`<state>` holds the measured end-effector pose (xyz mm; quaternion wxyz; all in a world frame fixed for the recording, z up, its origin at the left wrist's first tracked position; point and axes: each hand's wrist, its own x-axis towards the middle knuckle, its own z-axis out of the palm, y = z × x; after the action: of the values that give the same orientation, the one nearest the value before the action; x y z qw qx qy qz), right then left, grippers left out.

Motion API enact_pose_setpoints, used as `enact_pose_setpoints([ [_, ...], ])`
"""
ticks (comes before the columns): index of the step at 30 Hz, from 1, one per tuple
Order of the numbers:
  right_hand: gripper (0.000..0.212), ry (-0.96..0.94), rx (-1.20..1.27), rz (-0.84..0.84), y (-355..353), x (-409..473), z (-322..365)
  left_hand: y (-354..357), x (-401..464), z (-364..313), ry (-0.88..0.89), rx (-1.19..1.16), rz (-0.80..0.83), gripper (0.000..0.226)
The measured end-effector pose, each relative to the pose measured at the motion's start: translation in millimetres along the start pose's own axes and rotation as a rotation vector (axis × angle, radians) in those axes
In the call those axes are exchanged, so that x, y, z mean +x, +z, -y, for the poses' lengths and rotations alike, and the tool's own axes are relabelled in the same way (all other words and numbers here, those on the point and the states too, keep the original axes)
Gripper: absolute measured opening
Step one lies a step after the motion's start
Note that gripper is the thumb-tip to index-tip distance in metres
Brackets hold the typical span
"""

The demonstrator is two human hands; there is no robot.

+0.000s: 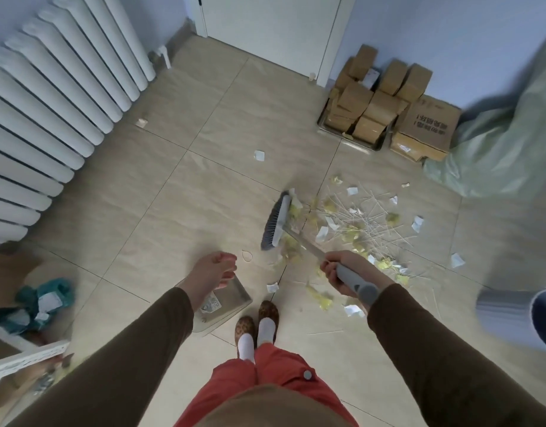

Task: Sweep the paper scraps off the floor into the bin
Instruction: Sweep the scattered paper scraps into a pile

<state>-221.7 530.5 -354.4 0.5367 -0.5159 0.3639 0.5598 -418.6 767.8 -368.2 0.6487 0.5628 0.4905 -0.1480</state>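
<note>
Head view:
Right hand: the right hand [339, 271] is wrapped tight around the grey broom handle [353, 280]; the arm has a brown sleeve.
Broom: the broom head [276, 221] is grey with dark bristles; it rests on the tiled floor [179, 192], at the left edge of the mess.
Left hand: the left hand [214, 269] is curled with the fingers bent in; it is above the dustpan [225, 303]; I cannot tell if it is holding anything.
Dustpan: it is see-through with a sticker on it; it sits on the floor just left of the 2 feet.
Paper scraps: the paper scraps [355, 223] are white and yellow bits, mixed with thin white sticks; most lie in a pile right of the broom head; some lie apart, like 1 white bit [259, 155] farther up the floor.
Bin: a grey round bin [524, 315] is at the right edge, blurry; it is well apart from the pile.
Radiator: a white radiator [50, 112] is on the left wall.
Boxes: brown boxes [385, 100] are stacked by the far wall, beside a white door [265, 29].
</note>
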Motion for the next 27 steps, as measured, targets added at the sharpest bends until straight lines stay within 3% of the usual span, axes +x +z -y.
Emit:
enact_pose_setpoints([
  [5, 0.005, -0.074, 0.007, -0.024, -4, -48, -26, 12, 5, -22, 0.040, 0.020, 0.076, 0.020],
  [11, 0.006, -0.077, 0.097, 0.127, 32, -48, -26, 14, 7, -31, 0.024, 0.027, 0.076, 0.018],
  [16, 0.015, -0.038, 0.106, 0.300, 101, 12, 35, 12, 21, -48, 0.021, 0.014, 0.023, 0.016],
  [21, 0.012, -0.028, 0.146, 0.346, 164, 86, 126, 17, 48, -78, -0.003, 0.009, -0.058, 0.018],
  [27, 0.008, -0.117, 0.252, 0.328, 164, 130, 210, 35, 83, -110, -0.023, 0.021, -0.080, 0.017],
])
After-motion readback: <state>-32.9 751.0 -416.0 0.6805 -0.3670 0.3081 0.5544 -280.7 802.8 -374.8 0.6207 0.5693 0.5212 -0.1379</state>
